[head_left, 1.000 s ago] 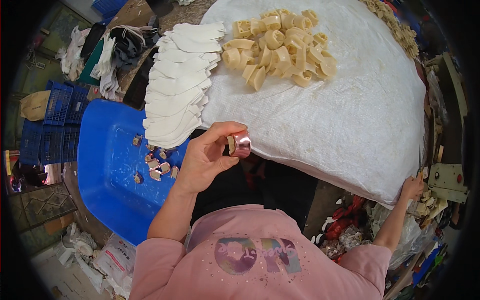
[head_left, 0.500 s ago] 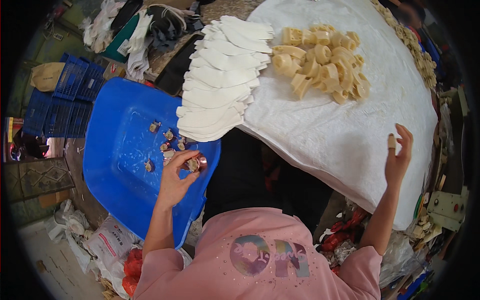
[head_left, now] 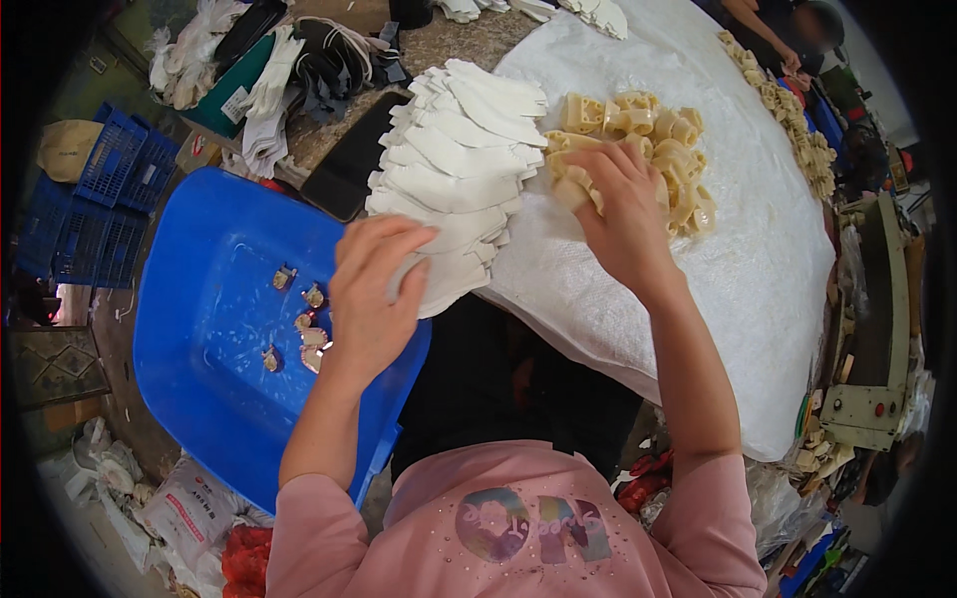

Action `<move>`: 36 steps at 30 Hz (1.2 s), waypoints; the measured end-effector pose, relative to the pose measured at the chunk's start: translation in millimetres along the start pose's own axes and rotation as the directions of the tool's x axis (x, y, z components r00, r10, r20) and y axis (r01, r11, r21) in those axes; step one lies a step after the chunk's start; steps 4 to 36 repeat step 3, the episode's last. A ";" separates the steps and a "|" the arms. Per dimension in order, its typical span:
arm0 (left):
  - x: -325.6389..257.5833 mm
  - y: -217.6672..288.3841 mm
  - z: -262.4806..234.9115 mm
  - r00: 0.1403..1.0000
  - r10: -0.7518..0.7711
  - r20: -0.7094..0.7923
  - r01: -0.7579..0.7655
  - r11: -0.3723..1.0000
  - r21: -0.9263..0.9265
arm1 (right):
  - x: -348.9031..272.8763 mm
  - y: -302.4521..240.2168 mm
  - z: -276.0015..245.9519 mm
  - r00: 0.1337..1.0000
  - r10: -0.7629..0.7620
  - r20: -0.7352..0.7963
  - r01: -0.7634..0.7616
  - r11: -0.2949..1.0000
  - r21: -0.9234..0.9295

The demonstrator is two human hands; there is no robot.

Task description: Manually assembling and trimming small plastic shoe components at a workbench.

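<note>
My left hand is over the near left edge of a fanned stack of flat white cut pieces. Its thumb and fingers are apart, and nothing shows between them. At the pile of glossy beige moulded parts, my right hand has its fingers curled around a beige part on the pile's near left side. Below and left of the stack is a blue plastic tub, with several small metallic pink and beige pieces on its bottom. My left forearm crosses the tub's right side.
A white woven sheet covers the table on the right. A dark flat tray sits behind the tub. Blue crates stand at far left, a grey-green machine box at right. Another person's hand appears at the far right.
My left hand has let go of the shiny pinkish piece over the tub and moved up to the white stack. From the right side, my right hand has come in onto the beige parts.
</note>
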State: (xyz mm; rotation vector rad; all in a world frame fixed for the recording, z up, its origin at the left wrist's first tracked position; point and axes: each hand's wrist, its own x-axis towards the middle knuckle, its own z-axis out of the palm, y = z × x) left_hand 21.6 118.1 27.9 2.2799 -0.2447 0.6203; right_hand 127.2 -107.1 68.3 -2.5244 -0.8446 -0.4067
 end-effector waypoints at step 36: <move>29.4 5.7 9.7 0.991 0.101 0.083 -0.103 0.995 0.018 | 25.1 7.9 17.8 0.997 0.002 0.081 0.006 0.996 -0.088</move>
